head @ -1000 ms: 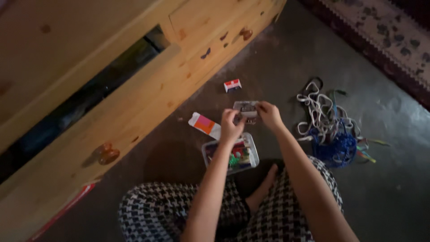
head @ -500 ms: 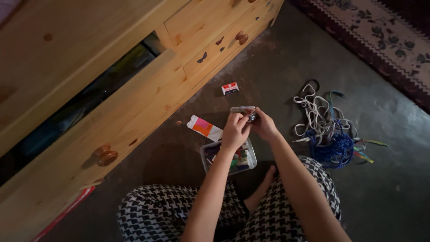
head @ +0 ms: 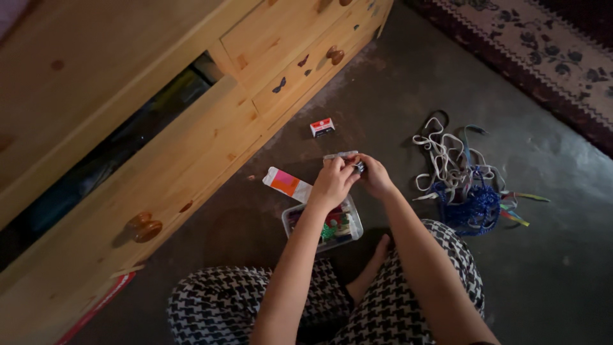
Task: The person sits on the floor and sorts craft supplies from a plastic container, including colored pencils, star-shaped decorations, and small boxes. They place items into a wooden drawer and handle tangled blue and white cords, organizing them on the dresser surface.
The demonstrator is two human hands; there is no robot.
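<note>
My left hand and right hand both pinch a small clear case, apparently its lid, above the open plastic box on the floor. I should press evenly, keeping it level.

Head camera, looking steeply down, hands near, mid-frame.

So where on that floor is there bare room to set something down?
Bare floor lies right of the ribbon pile, below the rug. It is crowded around both hands: clear box, orange packet, small red box, dresser.
</note>
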